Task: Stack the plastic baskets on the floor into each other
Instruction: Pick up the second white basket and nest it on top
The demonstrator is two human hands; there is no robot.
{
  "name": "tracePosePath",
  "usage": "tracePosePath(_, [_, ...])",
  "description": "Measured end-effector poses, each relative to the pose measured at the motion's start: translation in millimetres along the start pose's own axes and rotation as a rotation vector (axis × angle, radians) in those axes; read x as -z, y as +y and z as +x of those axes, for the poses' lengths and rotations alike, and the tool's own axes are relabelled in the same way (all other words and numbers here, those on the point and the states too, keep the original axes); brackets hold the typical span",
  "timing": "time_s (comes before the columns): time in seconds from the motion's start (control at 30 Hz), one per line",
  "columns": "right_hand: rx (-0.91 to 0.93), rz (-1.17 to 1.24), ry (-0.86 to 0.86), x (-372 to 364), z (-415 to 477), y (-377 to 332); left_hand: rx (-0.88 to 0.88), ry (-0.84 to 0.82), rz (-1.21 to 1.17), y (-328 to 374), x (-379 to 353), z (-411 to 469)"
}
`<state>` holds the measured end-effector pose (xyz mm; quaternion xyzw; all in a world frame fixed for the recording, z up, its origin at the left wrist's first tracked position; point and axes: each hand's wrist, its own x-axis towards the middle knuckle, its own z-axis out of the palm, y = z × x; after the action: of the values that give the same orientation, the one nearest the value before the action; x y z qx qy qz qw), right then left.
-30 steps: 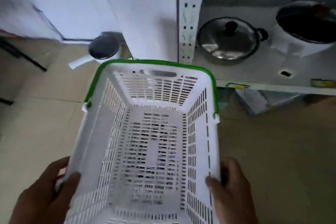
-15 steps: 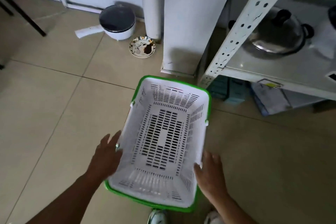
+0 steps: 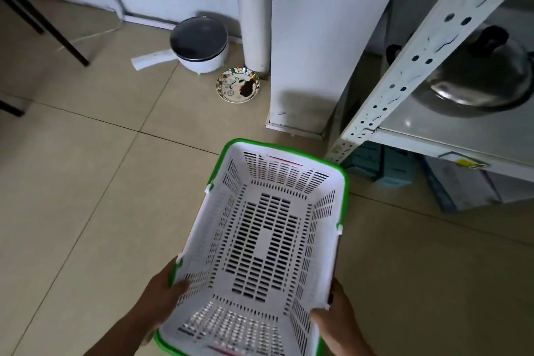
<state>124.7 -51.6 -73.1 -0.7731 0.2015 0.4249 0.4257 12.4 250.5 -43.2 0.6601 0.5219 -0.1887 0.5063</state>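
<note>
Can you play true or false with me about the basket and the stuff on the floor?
1. Both hands hold the white basket. True: the left hand and the right hand grip its near sides.
2. The basket's rim is red. False: it is green.
3. The basket is full of toys. False: it is empty.
4. A small patterned dish sits on the floor near the white pipe. True.
5. The lidded metal pot stands on the floor. False: it sits on the shelf.
6. A white pot with a dark lid is on the floor. True.
</note>
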Motion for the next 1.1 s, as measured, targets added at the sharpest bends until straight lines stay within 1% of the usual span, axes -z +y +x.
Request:
tracePosePath(0.1, [0.035, 0.044, 0.033, -1, 3, 2, 0.011, 0.005, -0.125, -2, 2, -5])
tracePosePath(0.13, [0.046, 0.043, 0.018, -5, 6, -6, 0.016, 0.012, -0.152, -1, 10, -1])
tracePosePath(0.27, [0.084, 0.07, -0.092, -13, -1, -40, 0.041, 0.073, -0.162, 0, 25, 3])
tracePosePath(0.37, [0.104, 0.065, -0.181, -20, -3, -61, 0.045, 0.062, -0.186, 3, 43, 4])
tracePosePath(0.43, [0.128, 0.076, -0.206, -39, 0, -90, 0.053, 0.074, -0.225, 13, 73, 22])
tracePosePath(0.57, [0.204, 0.148, -0.201, -115, 16, -163, 0.046, 0.098, -0.213, 36, 163, 101])
tracePosePath(0.7, [0.228, 0.164, -0.196, -182, 50, -210, -0.006, 0.049, -0.173, 55, 223, 171])
tracePosePath(0.8, [0.214, 0.169, -0.183, -224, 73, -229, -0.002, 0.015, -0.188, 59, 250, 215])
tracePosePath(0.9, [0.206, 0.14, -0.113, -253, 87, -242, -0.016, 0.001, -0.214, 64, 266, 245])
tracePosePath(1.03, [0.198, 0.102, -0.022, -267, 109, -273, -0.038, -0.037, -0.219, 97, 281, 277])
tracePosePath(1.1, [0.211, 0.097, -0.008, -269, 118, -293, -0.051, -0.054, -0.197, 118, 286, 293])
